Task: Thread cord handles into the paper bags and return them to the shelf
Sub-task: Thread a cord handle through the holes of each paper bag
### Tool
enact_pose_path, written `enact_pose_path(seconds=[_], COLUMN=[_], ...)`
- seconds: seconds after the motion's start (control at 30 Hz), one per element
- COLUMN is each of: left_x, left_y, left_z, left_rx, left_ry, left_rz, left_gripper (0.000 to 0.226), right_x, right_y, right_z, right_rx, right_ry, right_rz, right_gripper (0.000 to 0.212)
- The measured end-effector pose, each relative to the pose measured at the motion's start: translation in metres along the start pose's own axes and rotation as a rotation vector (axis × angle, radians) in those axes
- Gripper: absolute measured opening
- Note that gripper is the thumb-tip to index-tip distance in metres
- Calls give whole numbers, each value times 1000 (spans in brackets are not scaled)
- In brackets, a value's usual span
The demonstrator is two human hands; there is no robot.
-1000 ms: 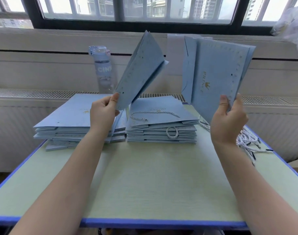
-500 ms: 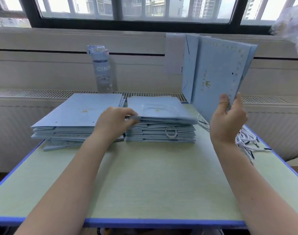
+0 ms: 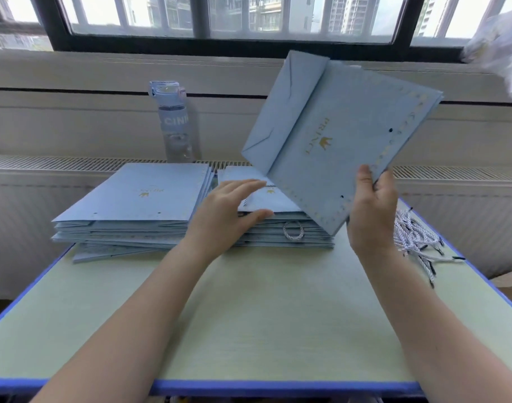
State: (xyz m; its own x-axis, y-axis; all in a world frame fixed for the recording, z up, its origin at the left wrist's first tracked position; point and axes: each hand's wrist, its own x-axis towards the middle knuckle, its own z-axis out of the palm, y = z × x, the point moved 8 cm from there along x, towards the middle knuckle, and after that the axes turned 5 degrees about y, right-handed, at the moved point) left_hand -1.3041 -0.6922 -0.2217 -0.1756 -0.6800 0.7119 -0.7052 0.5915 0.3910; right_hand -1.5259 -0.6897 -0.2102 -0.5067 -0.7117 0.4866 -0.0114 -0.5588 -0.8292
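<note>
Your right hand (image 3: 371,216) is gripping the raised blue paper bag (image 3: 336,146) by its lower edge, thumb on the printed face. The fingers behind it are hidden, and the layered edges at its top right corner are making it hard to tell whether you are holding one bag or several. The bag is covering the back of the right stack (image 3: 307,238), where a cord loop (image 3: 292,231) is poking out at the front. Your left hand (image 3: 225,210) is lying released on top of that stack, fingers straight, thumb along the front edge. The left stack (image 3: 138,196) is sitting just beside it, in front of a water bottle (image 3: 173,120). Loose cords (image 3: 415,237) are lying by the right edge of the table (image 3: 249,315). A white thing (image 3: 499,48) at the top right is blurred and cut off.

Half a second ago your left hand was curled at the stack's edge and the raised bag was standing more upright; now it is leaning left over the stack.
</note>
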Motion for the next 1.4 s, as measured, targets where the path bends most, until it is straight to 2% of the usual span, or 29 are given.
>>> enact_pose_path(seconds=[0.1,0.13,0.33,0.43,0.5,0.57,0.6,0.63,0.67,0.73,0.8,0.83,0.87,1.0,1.1,1.17,1.23,1.27,1.3,1.4], left_x=[-6,-8,-11,-13,-12,-9,-8,-7,-6,-5,-3,-3,-2,-1,3,2,-8,-12,-13,-9], left_y=[24,31,49,53,51,41,36,31,27,19,10,7,6,8,5,-3,-11,-14,-15,-13], left_z=[15,19,15,16,9,-2,-5,-7,-7,-6,-6,-8,-8,-9,-8,1,17,23,27,24], left_rx=[-4,-3,11,75,62,-36,-82,-103,-108,-131,-168,-185,-199,-159,-2,51,5,-5,-3,51], left_ry=[-28,-28,48,90,149,196,208,209,203,195,197,195,190,204,161,-51,-345,-429,-452,-358], left_rz=[149,188,319,391,356,268,239,222,210,167,117,116,128,125,85,59,-21,-61,-90,-120], left_gripper=[69,70,68,42,32,34,36,38,38,37,38,38,37,41,43,53,59,60,59,45], right_x=[-9,-14,-18,-18,-13,-4,1,3,4,-7,-25,-32,-36,-33,-38,-44,-46,-44,-40,-29], right_y=[19,21,29,27,27,22,11,-4,-17,-23,-10,-4,-3,-19,-15,-1,15,20,23,15], right_z=[19,25,33,37,27,-1,-15,-22,-20,8,37,45,48,39,42,50,55,56,54,45], right_rx=[110,110,113,124,90,11,-68,-173,-290,-518,-713,-781,-809,-825,-833,-860,-891,-883,-854,-676], right_ry=[-149,-191,-284,-344,-225,71,197,243,196,-98,-392,-468,-489,-367,-368,-456,-550,-581,-609,-629], right_rz=[193,230,258,259,253,189,76,-88,-263,-517,-624,-666,-701,-845,-832,-757,-666,-618,-566,-414], right_gripper=[42,45,40,23,14,6,5,12,19,30,33,32,30,28,19,16,17,16,15,13])
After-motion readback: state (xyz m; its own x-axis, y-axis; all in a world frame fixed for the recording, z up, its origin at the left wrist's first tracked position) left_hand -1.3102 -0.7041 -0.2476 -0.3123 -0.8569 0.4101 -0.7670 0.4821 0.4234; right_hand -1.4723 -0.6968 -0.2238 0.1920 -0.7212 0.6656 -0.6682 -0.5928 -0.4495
